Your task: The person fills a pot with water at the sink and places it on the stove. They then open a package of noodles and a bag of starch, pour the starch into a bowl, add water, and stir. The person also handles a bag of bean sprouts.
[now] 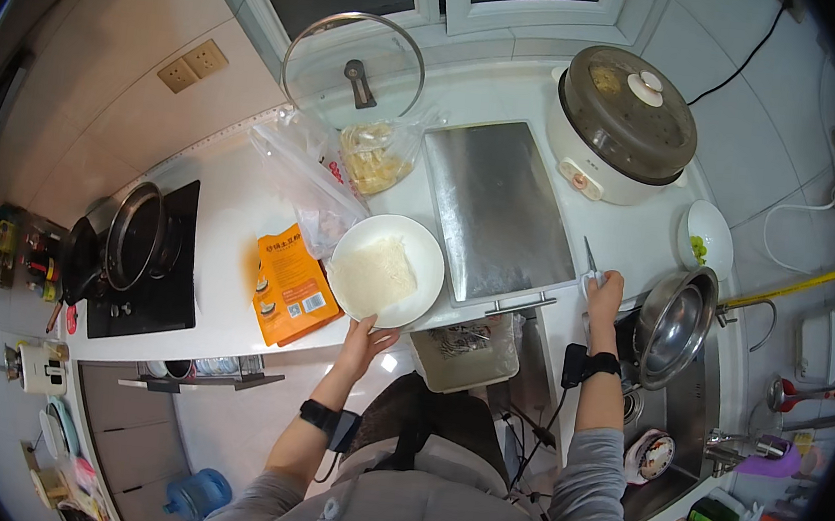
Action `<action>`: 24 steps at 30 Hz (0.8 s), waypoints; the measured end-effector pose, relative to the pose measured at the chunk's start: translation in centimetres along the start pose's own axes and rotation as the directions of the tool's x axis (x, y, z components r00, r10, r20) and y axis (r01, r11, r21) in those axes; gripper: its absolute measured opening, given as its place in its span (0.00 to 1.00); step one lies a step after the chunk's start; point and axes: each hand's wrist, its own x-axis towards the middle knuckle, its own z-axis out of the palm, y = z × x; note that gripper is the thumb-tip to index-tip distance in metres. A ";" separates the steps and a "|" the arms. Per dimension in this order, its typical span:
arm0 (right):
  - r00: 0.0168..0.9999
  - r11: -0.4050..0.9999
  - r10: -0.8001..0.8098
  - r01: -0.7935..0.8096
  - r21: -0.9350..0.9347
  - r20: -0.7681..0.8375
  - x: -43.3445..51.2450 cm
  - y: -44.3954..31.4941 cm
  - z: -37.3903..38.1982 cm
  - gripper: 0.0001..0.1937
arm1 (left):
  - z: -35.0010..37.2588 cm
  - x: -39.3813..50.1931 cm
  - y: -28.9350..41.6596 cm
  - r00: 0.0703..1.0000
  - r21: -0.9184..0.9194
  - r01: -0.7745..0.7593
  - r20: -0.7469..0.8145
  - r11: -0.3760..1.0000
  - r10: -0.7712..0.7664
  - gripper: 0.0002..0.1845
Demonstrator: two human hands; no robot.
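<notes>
My left hand [365,351] grips the near rim of a white plate [426,284] at the counter's front edge, thumb on the rim. A flat mass of pale, stringy food [378,275] lies on the plate; its exact kind is unclear. In my right hand [604,299] is a pair of scissors [591,254], its blade pointing away from me. That hand is at the counter edge, between the metal board and the sink. Left of the plate lies an orange food packet [290,286]. A clear plastic bag [312,182] touches the plate's far side.
A stainless steel board [502,208] lies mid-counter, before a lidded electric cooker [622,129]. A steel bowl [675,327] overhangs the sink [682,406]; a white bowl [717,240] holds green pieces. Behind stand a glass lid [316,62] and bagged yellow food [375,157]. A pan [135,237] sits on the cooktop.
</notes>
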 end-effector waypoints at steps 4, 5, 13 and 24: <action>0.999 0.988 -0.019 0.025 0.152 -0.044 -1.5 -2.1 -3.1 0.14 | -0.6 1.9 -0.3 0.998 -0.012 0.027 0.058 1.000 -0.026 0.30; 1.000 0.975 -0.026 0.028 0.219 -0.012 -2.5 -4.3 -5.1 0.14 | -0.9 1.4 0.3 1.000 0.111 0.000 0.005 0.994 0.000 0.30; 0.963 0.783 0.062 -0.209 0.585 0.261 -15.3 -4.2 -17.5 0.11 | 8.0 -6.5 9.0 0.917 0.835 -0.319 0.391 0.447 -0.075 0.33; 0.907 0.572 0.095 -0.388 0.723 0.411 -29.6 4.8 -28.5 0.23 | 30.2 -15.8 -1.3 0.550 0.674 -0.718 0.702 0.173 -0.451 0.38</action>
